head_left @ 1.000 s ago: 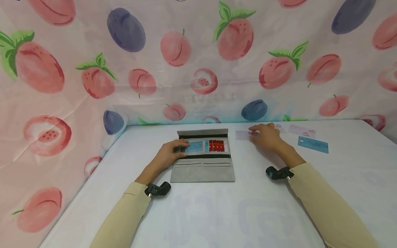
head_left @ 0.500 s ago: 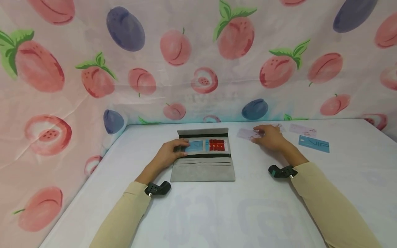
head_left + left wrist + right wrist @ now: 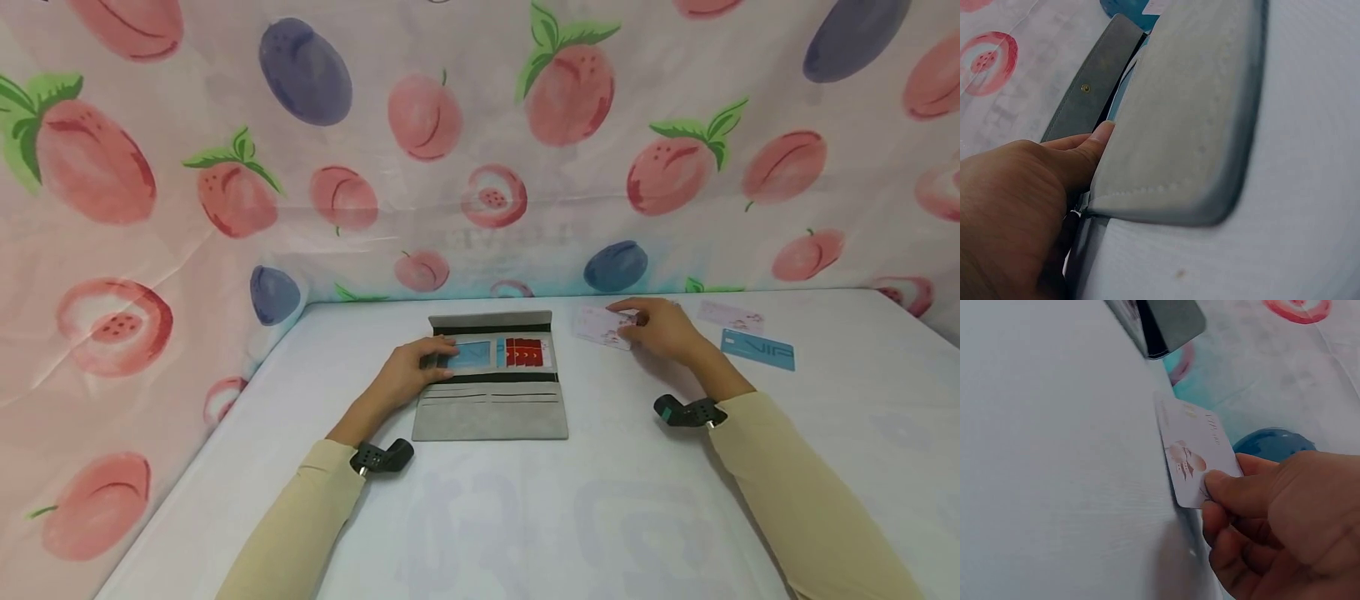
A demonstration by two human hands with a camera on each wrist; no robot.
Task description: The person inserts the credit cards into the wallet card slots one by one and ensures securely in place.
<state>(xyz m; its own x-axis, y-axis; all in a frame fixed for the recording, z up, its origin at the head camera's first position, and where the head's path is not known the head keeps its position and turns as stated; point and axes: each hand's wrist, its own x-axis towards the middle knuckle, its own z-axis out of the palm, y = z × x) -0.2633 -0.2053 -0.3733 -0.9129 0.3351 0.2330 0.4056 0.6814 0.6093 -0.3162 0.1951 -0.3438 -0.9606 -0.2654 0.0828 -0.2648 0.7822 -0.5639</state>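
Note:
A grey long wallet [image 3: 489, 423] lies unfolded on the white table. My left hand [image 3: 402, 371] grips its left edge, the thumb [image 3: 1099, 139] pressed against the inner side in the left wrist view. Inside show a blue card [image 3: 472, 355] and a group of red cards or papers [image 3: 523, 352]. To the right of the wallet, my right hand [image 3: 663, 329] pinches a pale pink card [image 3: 596, 323] by its right end. In the right wrist view this card [image 3: 1188, 450] is tilted up, with a printed brownish motif facing the camera.
Beyond my right hand lie another pale pink card [image 3: 731, 317] and a blue VIP card [image 3: 757, 350]. A fruit-patterned cloth [image 3: 491, 125] hangs along the table's back edge and left side. Each wrist wears a black camera [image 3: 382, 457].
The pale pink card has come up between my right thumb and fingers and now tilts toward me. My right hand has shifted slightly to the right; the left hand stays on the wallet.

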